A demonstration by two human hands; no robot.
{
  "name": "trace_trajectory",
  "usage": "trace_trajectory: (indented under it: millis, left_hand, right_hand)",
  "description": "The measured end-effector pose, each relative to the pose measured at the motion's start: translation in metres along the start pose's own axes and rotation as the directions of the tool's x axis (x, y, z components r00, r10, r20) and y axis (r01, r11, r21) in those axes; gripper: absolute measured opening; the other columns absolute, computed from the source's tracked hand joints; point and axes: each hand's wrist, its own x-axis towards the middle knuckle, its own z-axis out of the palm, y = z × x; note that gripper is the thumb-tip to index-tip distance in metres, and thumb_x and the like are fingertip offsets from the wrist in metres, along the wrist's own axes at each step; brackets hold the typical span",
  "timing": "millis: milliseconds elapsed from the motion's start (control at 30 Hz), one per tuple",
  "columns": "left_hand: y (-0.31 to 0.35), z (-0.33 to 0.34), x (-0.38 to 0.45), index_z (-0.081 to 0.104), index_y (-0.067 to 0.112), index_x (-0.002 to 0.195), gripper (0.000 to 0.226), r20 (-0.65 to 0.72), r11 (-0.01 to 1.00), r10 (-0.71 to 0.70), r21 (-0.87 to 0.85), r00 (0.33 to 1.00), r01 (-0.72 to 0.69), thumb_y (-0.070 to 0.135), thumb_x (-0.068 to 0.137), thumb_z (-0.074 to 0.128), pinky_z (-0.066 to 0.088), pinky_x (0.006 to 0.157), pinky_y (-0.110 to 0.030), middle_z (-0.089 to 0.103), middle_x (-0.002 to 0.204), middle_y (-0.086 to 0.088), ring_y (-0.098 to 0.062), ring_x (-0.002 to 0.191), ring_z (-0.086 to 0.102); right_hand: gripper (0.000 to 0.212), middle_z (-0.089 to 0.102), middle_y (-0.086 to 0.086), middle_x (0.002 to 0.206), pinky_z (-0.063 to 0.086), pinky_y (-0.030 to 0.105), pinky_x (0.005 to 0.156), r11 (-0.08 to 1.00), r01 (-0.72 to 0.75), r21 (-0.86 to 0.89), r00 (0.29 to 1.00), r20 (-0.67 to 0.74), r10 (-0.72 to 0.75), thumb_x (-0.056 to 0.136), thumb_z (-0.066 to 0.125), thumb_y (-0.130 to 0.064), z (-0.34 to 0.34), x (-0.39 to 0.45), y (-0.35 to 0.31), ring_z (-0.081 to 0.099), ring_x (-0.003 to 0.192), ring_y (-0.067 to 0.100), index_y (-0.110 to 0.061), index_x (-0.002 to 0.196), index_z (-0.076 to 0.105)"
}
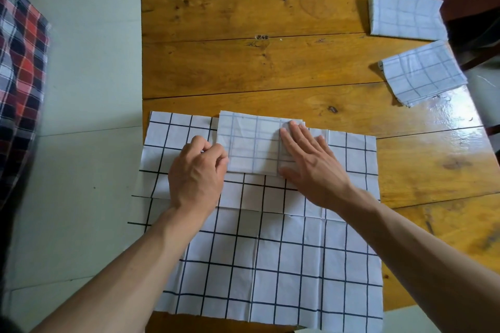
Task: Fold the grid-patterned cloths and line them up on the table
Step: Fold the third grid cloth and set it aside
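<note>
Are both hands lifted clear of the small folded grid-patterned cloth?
No: the right hand lies flat on the small folded grid-patterned cloth, and the left hand grips its left edge.

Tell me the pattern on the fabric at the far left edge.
Red, black and white plaid fabric, seen in the head view.
</note>
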Motion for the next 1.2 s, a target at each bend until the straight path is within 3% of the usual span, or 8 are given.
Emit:
trace_trajectory:
  millis: [200,333,433,567,800,933,1067,1200]
  left_hand:
    - [0.003,0.001,0.0,0.062,0.013,0.08,0.013,-0.001,0.999,0.005,0.036,1.0,-0.005,0.015,0.084,0.073,0.048,0.053,-0.034,0.051,0.083,-0.002,-0.023,0.073,0.051]
    - [0.011,0.006,0.001,0.06,0.013,0.078,0.019,-0.005,0.984,0.067,0.167,0.998,-0.065,-0.001,0.074,0.072,0.035,0.065,-0.034,0.057,0.093,-0.004,-0.029,0.083,0.051]
    - [0.021,0.01,0.003,0.066,0.014,0.09,0.032,0.006,0.97,0.119,0.213,0.993,-0.117,-0.007,0.067,0.069,0.027,0.071,-0.032,0.06,0.104,-0.003,-0.028,0.091,0.051]
    - [0.041,0.015,0.0,0.063,0.018,0.111,0.031,0.006,0.973,0.157,0.172,0.988,-0.155,0.016,0.081,0.07,0.033,0.078,-0.037,0.061,0.114,-0.001,-0.026,0.102,0.053]
    - [0.042,0.025,0.001,0.061,0.027,0.116,0.037,0.082,0.97,0.152,0.18,0.985,-0.165,0.046,0.085,0.066,0.033,0.083,-0.04,0.055,0.123,-0.001,-0.026,0.106,0.051]
    - [0.016,0.02,-0.001,0.059,0.032,0.121,0.045,0.136,0.956,0.141,0.237,0.981,-0.171,0.053,0.082,0.065,0.037,0.083,-0.044,0.053,0.13,-0.004,-0.029,0.109,0.049]
    - [-0.003,0.011,-0.005,0.056,0.036,0.126,0.046,0.134,0.97,0.05,0.23,0.99,-0.08,0.052,0.083,0.062,0.038,0.08,-0.047,0.05,0.133,-0.005,-0.031,0.112,0.044]
    - [-0.016,0.005,-0.006,0.053,0.039,0.13,0.044,0.141,0.969,0.038,0.236,0.989,-0.071,0.05,0.088,0.058,0.038,0.083,-0.049,0.047,0.133,-0.005,-0.03,0.115,0.041]
  right_hand:
    - [0.094,-0.018,-0.008,0.162,-0.008,0.036,0.122,0.999,-0.023,0.043,1.0,-0.011,0.023,0.092,0.054,-0.056,-0.004,0.005,0.003,-0.019,0.148,0.009,-0.024,0.157,-0.006]
    - [0.096,-0.014,-0.008,0.162,-0.008,0.035,0.121,0.997,-0.054,0.048,0.998,-0.041,0.056,0.089,0.057,-0.057,-0.004,0.004,-0.003,-0.016,0.149,0.008,-0.023,0.157,-0.002]
    - [0.097,-0.011,-0.008,0.163,-0.006,0.036,0.121,0.996,-0.068,0.051,0.995,-0.064,0.071,0.088,0.058,-0.058,-0.003,0.005,-0.006,-0.013,0.149,0.008,-0.023,0.157,0.001]
    - [0.098,-0.01,-0.007,0.164,-0.004,0.038,0.122,0.995,-0.08,0.058,0.995,-0.057,0.083,0.087,0.059,-0.059,-0.004,0.006,-0.008,-0.012,0.15,0.008,-0.023,0.157,0.002]
    - [0.099,-0.011,-0.008,0.164,-0.002,0.038,0.122,0.994,-0.078,0.075,0.995,-0.052,0.082,0.087,0.06,-0.058,-0.003,0.005,-0.007,-0.013,0.149,0.008,-0.022,0.157,0.001]
    - [0.099,-0.012,-0.009,0.163,-0.005,0.036,0.121,0.994,-0.078,0.079,0.996,-0.047,0.081,0.086,0.06,-0.058,-0.003,0.005,-0.006,-0.014,0.149,0.007,-0.024,0.157,0.0]
    - [0.099,-0.012,-0.011,0.163,-0.006,0.037,0.121,0.996,-0.052,0.075,0.998,-0.028,0.055,0.085,0.061,-0.058,-0.005,0.005,0.001,-0.015,0.149,0.007,-0.027,0.157,0.0]
    - [0.098,-0.013,-0.013,0.162,-0.004,0.043,0.123,0.995,0.017,0.095,0.999,0.049,-0.022,0.085,0.069,-0.047,-0.014,0.007,0.015,-0.016,0.149,0.009,-0.031,0.156,0.004]
